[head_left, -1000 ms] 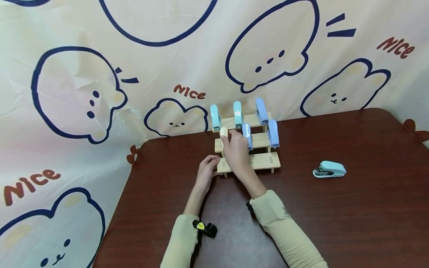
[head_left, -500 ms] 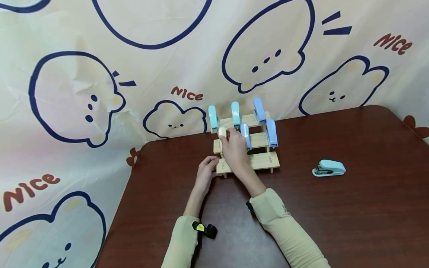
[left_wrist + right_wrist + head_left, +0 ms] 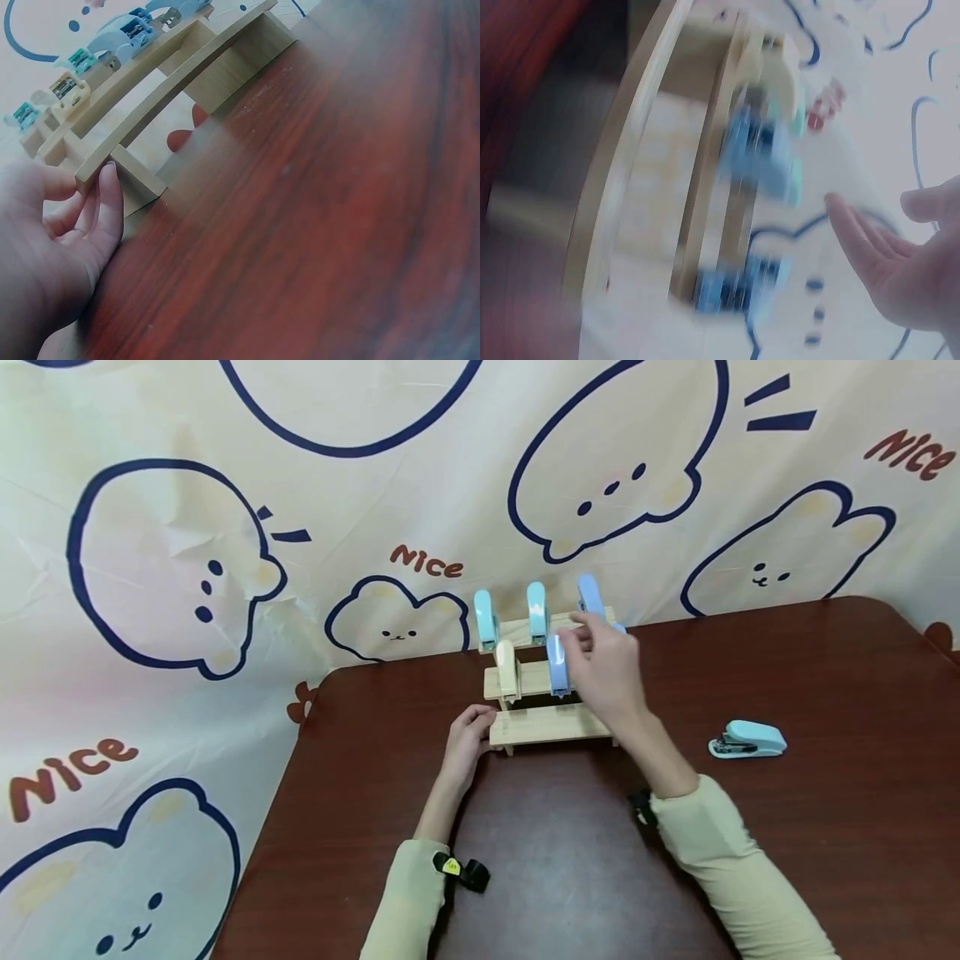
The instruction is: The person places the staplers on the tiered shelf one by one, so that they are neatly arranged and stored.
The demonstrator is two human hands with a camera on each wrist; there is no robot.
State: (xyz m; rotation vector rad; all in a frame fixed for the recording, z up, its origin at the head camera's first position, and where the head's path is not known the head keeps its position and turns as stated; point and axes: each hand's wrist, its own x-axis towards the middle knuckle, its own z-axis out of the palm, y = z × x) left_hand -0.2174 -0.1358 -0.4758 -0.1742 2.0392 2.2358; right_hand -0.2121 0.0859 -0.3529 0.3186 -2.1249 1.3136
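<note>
A three-tier wooden rack (image 3: pixel 551 724) stands at the back of the table. My left hand (image 3: pixel 468 742) pinches the left end of its lowest board, thumb above and fingers below, as the left wrist view shows. My right hand (image 3: pixel 609 672) holds nothing; its fingers are loosely bent over the rack's right side. A cream stapler (image 3: pixel 507 669) and a blue stapler (image 3: pixel 557 665) sit on the middle tier, and my right hand mostly hides another blue one there. On the top tier are two teal staplers (image 3: pixel 537 612) and a blue-violet stapler (image 3: pixel 590 594).
A teal stapler (image 3: pixel 747 739) lies on the brown table (image 3: pixel 825 843) to the right of the rack. Behind the table hangs a pale cloth (image 3: pixel 360 510) with cartoon drawings. The rack's lowest board carries no stapler.
My right hand has let go of the cream stapler and moved right and back, away from it. The cream stapler stays on the middle tier. My left hand keeps its hold.
</note>
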